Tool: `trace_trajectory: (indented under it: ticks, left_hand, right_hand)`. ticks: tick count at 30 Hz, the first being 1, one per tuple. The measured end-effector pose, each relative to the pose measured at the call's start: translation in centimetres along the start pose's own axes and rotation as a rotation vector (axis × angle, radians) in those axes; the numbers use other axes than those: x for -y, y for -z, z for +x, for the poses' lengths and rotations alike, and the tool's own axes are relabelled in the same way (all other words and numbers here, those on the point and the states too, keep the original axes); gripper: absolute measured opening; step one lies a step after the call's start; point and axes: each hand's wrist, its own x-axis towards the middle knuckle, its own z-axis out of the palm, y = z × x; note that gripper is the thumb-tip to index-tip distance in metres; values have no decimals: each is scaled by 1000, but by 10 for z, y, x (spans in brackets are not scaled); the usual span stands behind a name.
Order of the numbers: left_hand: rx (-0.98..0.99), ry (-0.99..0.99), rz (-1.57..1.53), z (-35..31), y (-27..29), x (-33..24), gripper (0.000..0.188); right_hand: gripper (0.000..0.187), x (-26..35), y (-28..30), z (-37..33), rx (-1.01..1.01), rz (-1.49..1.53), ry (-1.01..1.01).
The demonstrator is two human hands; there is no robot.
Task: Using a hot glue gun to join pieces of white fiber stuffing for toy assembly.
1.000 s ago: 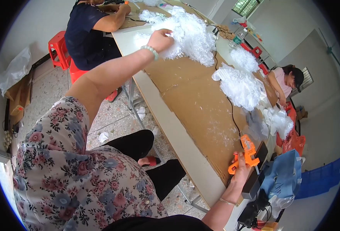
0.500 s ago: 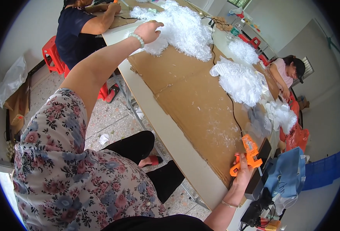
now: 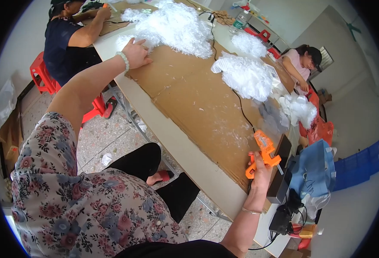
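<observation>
My left hand [image 3: 137, 55] reaches far over the table, its fingers spread and nothing visible in them. It is at the far left corner of a brown cardboard sheet [image 3: 185, 96], beside a big heap of white, shiny, fringed material [image 3: 178, 28]. Whether the fingertips touch the cardboard I cannot tell. In my right hand [image 3: 261, 171] is an orange hot glue gun [image 3: 264, 146], held by its handle above the cardboard's near right end. A black cord [image 3: 241, 107] runs over the cardboard past a second white fringed pile [image 3: 247, 77]. Small white scraps lie scattered on the sheet.
One person [image 3: 65, 43] works at the far left, another [image 3: 301, 64] at the right. A dark box [image 3: 279, 172], a blue bag [image 3: 312, 167] and black cables [image 3: 284, 219] crowd the right edge. Red stools [image 3: 43, 73] stand at left.
My left hand has come back from over the white heap, nearer to me, to the cardboard's corner. The view has shifted somewhat; my right hand still holds the glue gun.
</observation>
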Motion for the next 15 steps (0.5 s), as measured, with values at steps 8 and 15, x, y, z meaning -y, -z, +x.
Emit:
trace_trajectory:
  ticks: [8,15]
  left_hand:
    - [-339,73,-34,49,34,-31,27]
    - [-674,-389,-236,113,79,-137,14]
  right_hand:
    - [15,-7,6,6,47,114,19]
    - [14,-5,4,4,66,128,1]
